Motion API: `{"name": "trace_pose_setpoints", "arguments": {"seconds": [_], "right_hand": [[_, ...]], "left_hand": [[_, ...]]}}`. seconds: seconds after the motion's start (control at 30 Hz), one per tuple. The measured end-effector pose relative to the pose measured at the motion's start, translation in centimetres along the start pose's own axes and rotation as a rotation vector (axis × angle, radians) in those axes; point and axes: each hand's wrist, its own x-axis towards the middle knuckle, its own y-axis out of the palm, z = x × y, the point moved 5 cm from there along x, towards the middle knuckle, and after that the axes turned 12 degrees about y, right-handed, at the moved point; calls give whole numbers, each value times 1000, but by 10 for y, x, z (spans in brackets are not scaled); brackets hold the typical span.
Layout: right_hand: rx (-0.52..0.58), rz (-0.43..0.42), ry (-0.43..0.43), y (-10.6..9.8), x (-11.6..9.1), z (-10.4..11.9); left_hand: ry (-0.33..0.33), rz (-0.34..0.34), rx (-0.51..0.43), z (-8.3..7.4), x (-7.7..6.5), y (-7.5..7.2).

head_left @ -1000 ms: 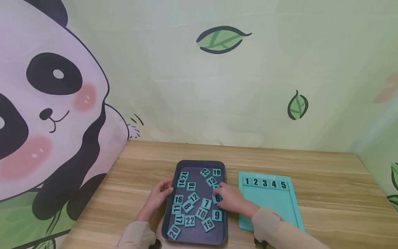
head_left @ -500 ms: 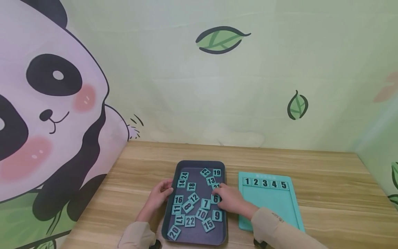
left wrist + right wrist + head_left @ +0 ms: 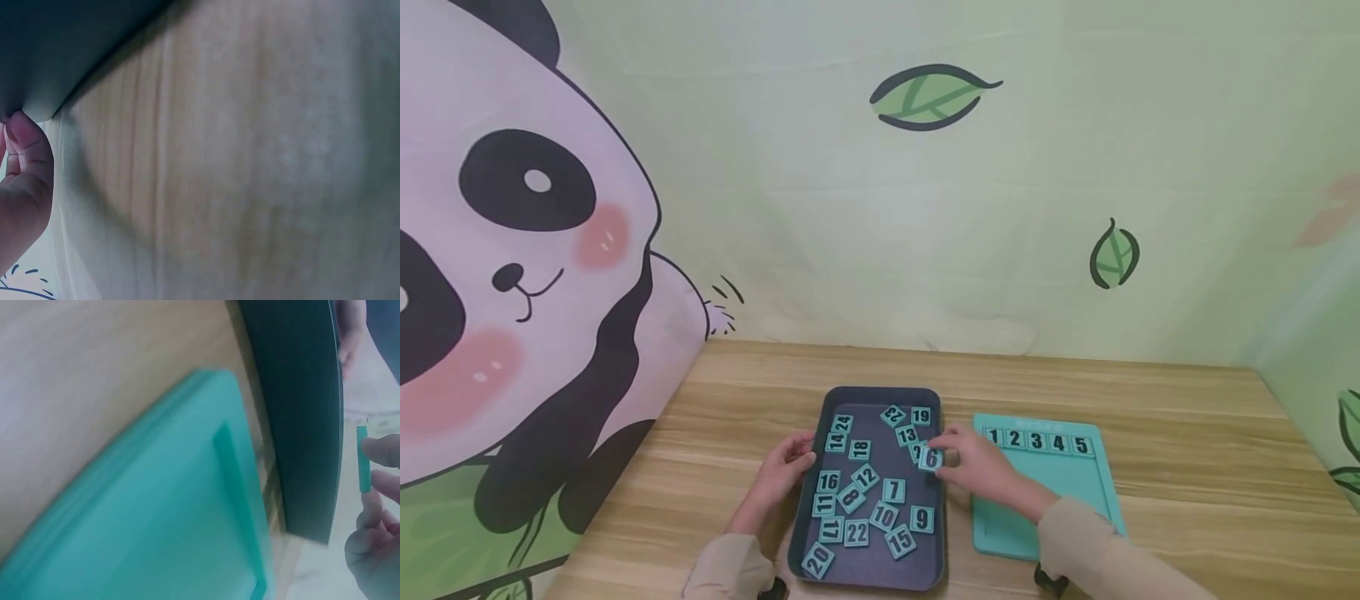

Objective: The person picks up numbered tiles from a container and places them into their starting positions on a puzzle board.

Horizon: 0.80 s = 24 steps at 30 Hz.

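Observation:
My right hand (image 3: 981, 462) pinches the square turquoise tile numbered 6 (image 3: 931, 458) at the right rim of the dark tray (image 3: 917, 575). In the right wrist view this tile (image 3: 364, 459) shows edge-on between thumb and fingers, raised above the tray wall. At the tray's left side, my left hand (image 3: 781, 479) holds the rim; the left wrist view has its fingers (image 3: 28, 140) against the tray's outer wall. Right of the tray lies a turquoise board (image 3: 1048, 500), with tiles 1 to 5 (image 3: 1037, 441) in a row along its top. My right forearm covers part of the board.
Several loose numbered tiles lie scattered in the tray, among them 7 (image 3: 893, 490), 9 (image 3: 922, 519) and 20 (image 3: 817, 560). Tile 21 is partly hidden behind tile 6. A wooden table (image 3: 1210, 467) carries everything, with a printed cloth wall (image 3: 1000, 208) behind.
The right hand has taken tile 6 from the tray floor and lifted it up and to the right, towards the rim. The left hand stays at the tray.

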Motion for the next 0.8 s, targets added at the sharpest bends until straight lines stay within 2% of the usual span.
{"name": "trace_pose_setpoints", "arguments": {"seconds": [0.13, 0.2, 0.37, 0.8], "right_hand": [[43, -35, 10, -15, -2, -12], [58, -45, 42, -20, -1, -22], [49, -58, 92, -28, -1, -45], [12, -62, 124, -30, 1, -90]], "left_hand": [[-11, 3, -2, 0, 0, 0], [-9, 5, 2, -1, 0, 0], [-11, 5, 3, -1, -1, 0], [-10, 16, -4, -1, -1, 0]]}}
